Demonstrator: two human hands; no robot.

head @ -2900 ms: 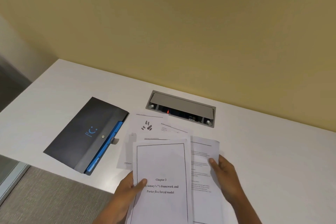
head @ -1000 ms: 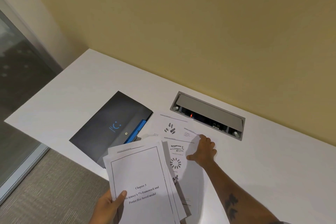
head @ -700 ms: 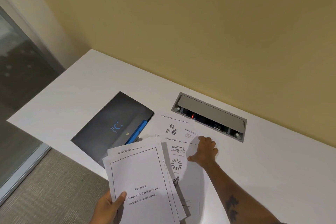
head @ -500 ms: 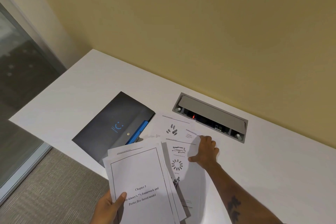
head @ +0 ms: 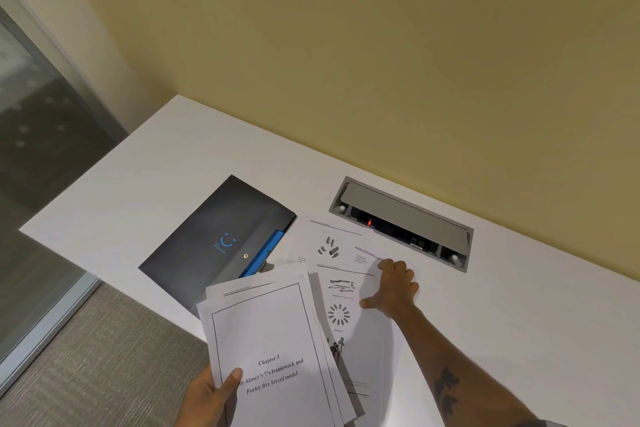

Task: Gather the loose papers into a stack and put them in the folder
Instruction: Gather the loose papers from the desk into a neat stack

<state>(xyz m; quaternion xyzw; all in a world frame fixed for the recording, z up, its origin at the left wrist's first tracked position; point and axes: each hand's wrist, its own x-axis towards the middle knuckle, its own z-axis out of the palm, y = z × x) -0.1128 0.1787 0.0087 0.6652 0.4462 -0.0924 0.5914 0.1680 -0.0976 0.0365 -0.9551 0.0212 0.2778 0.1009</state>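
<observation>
The top sheet (head: 273, 350) gripped by the left hand (head: 207, 399) reads "Chapter 3", then "Mc-kinsey's 7's framework and Porter five forces model", the first letters hidden by the thumb. The folder (head: 211, 246) beyond that hand carries a blue smile mark with tiny lettering too small to read. The sheets (head: 341, 291) under the right hand (head: 394, 288) have headings and captions, all illegible.

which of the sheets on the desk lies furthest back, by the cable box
The sheet with the cluster of small dark ovals; the sheet with the ring of dashes lies nearer, under the right hand.
</observation>
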